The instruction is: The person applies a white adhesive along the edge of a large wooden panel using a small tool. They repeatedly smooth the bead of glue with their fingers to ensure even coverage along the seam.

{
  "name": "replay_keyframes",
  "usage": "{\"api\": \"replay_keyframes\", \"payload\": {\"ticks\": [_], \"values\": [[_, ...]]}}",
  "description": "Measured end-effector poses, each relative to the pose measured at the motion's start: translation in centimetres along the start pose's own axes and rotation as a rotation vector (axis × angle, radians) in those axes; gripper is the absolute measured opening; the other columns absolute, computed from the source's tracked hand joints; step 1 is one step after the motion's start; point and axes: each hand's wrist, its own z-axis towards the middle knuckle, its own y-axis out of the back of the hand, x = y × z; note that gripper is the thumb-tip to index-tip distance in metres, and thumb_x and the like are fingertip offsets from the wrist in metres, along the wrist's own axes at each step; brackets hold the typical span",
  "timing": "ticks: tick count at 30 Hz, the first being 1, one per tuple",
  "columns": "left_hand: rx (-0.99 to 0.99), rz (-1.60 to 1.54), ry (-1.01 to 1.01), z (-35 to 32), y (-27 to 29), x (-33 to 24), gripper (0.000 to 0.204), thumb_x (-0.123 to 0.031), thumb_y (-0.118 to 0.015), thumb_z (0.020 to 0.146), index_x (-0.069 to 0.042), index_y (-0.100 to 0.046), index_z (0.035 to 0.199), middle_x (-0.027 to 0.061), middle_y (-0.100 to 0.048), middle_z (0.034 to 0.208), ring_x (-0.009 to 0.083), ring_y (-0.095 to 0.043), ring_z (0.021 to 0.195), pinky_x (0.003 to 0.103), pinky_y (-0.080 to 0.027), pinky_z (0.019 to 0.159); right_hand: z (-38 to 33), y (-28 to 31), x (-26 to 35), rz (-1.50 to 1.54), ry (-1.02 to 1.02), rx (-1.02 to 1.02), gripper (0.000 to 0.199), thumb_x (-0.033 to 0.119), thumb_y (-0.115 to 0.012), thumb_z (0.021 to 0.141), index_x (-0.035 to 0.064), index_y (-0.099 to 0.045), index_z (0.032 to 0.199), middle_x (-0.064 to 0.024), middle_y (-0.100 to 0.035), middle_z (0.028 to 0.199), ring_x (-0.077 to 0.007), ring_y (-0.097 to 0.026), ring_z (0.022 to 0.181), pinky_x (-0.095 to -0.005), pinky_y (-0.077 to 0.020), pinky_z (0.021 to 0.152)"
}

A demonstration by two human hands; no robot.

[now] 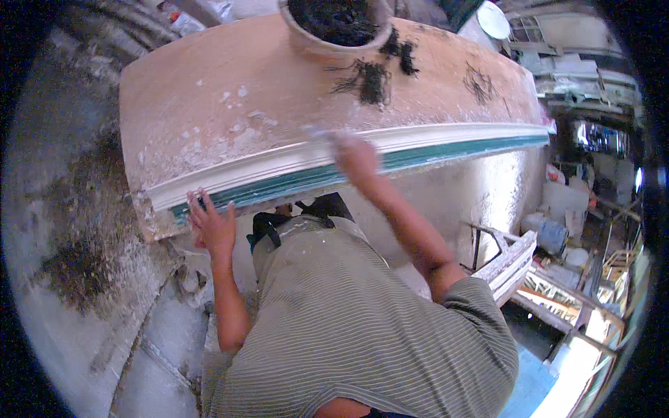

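Observation:
A long white moulding (446,138) with a stepped profile lies along the near edge of a tan tabletop (209,76). Beside it, on my side, runs a green strip (460,152). My left hand (212,223) rests with fingers spread on the green strip near its left end. Above the middle of the moulding, my right hand (357,161) is closed around a small pale tool (318,133). Motion smears the tool, so its exact kind is unclear.
A round tub (300,31) of dark fibres stands at the table's far side. Dark fibre clumps (373,82) and white crumbs (244,132) lie on the tabletop. A wooden frame (512,265), a blue container (550,235) and clutter are at right. A stained floor (77,251) is at left.

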Motion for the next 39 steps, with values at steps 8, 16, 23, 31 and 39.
{"api": "replay_keyframes", "payload": {"ticks": [8, 16, 23, 31, 39], "values": [[-0.064, 0.131, 0.02, 0.8, -1.5, -0.4, 0.078, -0.047, -0.058, 0.091, -0.01, -0.026, 0.151, 0.0185, -0.021, 0.157, 0.0348, -0.019, 0.145, 0.057, -0.015, 0.115, -0.1, -3.6, -3.8, -0.201, 0.001, 0.122, 0.019, 0.02, -0.052, 0.087, 0.011, -0.069, 0.09, -0.0142, -0.068, 0.084, -0.0331, -0.066, 0.066, -0.0496, -0.0515, 0.059], [0.068, 0.215, 0.199, 1.8, -2.1, -3.4, 0.08, -0.056, -0.051, 0.092, -0.002, -0.032, 0.147, 0.0233, -0.022, 0.155, 0.0362, -0.015, 0.146, 0.057, -0.011, 0.116, 0.5, 8.1, -20.4, -0.409, -0.204, 0.075, 0.023, 0.022, -0.053, 0.087, 0.0121, -0.069, 0.1, -0.0156, -0.069, 0.08, -0.0339, -0.069, 0.078, -0.0483, -0.0542, 0.067], [0.199, 0.168, 0.178, 1.6, -4.7, -13.5, 0.09, -0.063, -0.047, 0.091, 0.006, -0.03, 0.146, 0.0288, -0.017, 0.155, 0.0371, -0.008, 0.147, 0.055, -0.004, 0.116, -0.4, 2.5, -6.4, 0.088, 0.175, -0.011, 0.015, 0.019, -0.06, 0.079, 0.0073, -0.069, 0.079, -0.0169, -0.068, 0.078, -0.0349, -0.067, 0.074, -0.0507, -0.0511, 0.063], [0.205, 0.267, 0.198, 1.8, -7.1, -17.8, 0.092, -0.065, -0.045, 0.09, 0.006, -0.028, 0.147, 0.0267, -0.021, 0.155, 0.0355, -0.009, 0.147, 0.056, -0.006, 0.116, -2.4, 10.6, -36.6, -0.405, -0.194, -0.172, 0.019, 0.017, -0.054, 0.085, 0.0098, -0.071, 0.085, -0.0121, -0.07, 0.081, -0.029, -0.069, 0.073, -0.0449, -0.0543, 0.063], [0.124, 0.285, 0.176, 3.0, -9.7, -14.5, 0.085, -0.066, -0.039, 0.092, 0.003, -0.04, 0.142, 0.0245, -0.029, 0.152, 0.0347, -0.019, 0.145, 0.061, -0.01, 0.114, 0.0, 9.4, -37.5, -0.12, 0.042, -0.26, 0.017, 0.014, -0.056, 0.077, 0.0047, -0.069, 0.082, -0.0188, -0.067, 0.074, -0.0342, -0.066, 0.07, -0.0479, -0.0516, 0.063]]}}
